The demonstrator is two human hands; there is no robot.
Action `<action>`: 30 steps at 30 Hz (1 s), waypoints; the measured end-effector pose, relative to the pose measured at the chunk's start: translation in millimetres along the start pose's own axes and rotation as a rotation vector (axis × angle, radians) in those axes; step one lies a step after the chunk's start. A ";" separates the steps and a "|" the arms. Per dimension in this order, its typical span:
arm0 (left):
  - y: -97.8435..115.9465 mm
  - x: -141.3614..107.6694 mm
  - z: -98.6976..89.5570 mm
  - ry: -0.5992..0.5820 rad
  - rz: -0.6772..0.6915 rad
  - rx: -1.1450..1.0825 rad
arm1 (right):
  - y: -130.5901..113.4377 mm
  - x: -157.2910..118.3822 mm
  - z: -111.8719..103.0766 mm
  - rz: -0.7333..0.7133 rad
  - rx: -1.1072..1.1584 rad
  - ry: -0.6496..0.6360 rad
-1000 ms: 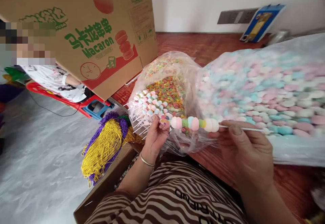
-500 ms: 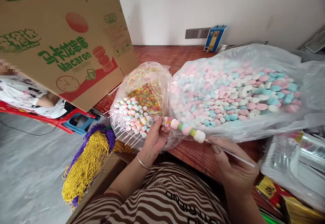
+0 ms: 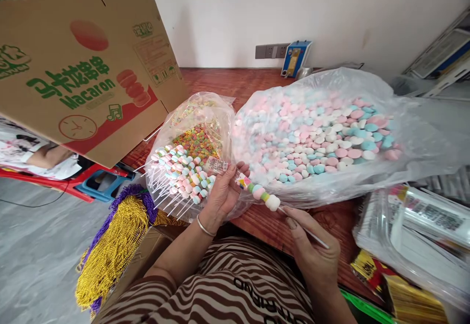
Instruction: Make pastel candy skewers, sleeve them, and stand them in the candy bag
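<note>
My left hand (image 3: 225, 192) is closed on a clear printed wrapper (image 3: 219, 165), at the upper end of a candy skewer. The skewer (image 3: 258, 191) carries pink, green, yellow and white pieces, its upper part inside the wrapper. Its white stick (image 3: 312, 236) is pinched in my right hand (image 3: 316, 250), below the white marshmallow. Finished-looking marshmallow skewers (image 3: 183, 172) lie left of my left hand, on a clear bag of small colourful rings (image 3: 201, 138). Behind my hands, a large clear bag holds pink, blue and white marshmallows (image 3: 334, 143).
A Macaron carton (image 3: 121, 118) stands at the left, a person's arm (image 3: 51, 156) beyond it. Gold and purple beads (image 3: 117, 245) hang below. Plastic trays (image 3: 414, 226) and gold ties (image 3: 414, 294) lie right. A blue device (image 3: 295, 58) stands by the wall.
The wrapper now covers more of the skewer, and fewer pieces show below it. My right hand has come closer to my left. The camera view has shifted to the right.
</note>
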State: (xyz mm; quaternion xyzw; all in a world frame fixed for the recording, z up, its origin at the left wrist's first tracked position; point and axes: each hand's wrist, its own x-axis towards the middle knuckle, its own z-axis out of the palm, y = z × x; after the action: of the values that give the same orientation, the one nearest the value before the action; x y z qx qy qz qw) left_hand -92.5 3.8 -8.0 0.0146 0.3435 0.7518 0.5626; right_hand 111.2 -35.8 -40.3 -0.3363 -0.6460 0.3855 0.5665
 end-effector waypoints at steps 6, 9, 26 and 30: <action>-7.3 4.2 16.9 -0.154 -0.044 -0.090 | -0.2 -10.6 16.6 0.164 0.260 -0.186; -8.3 7.6 18.4 -0.133 -0.061 -0.103 | -6.5 -11.9 16.3 0.451 0.628 -0.326; -14.6 -3.7 32.0 -0.044 -0.077 -0.008 | 19.2 -19.0 10.1 -0.164 -0.407 -0.136; -24.4 -8.0 32.7 -0.040 -0.103 0.016 | 19.5 -15.1 14.1 -0.088 -0.347 -0.128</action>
State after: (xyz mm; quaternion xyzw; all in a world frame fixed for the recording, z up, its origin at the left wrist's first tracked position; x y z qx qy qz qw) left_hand -55.8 16.5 6.9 0.0165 0.3384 0.7187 0.6072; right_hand 99.2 -41.3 -65.5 -0.3752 -0.7517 0.2637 0.4739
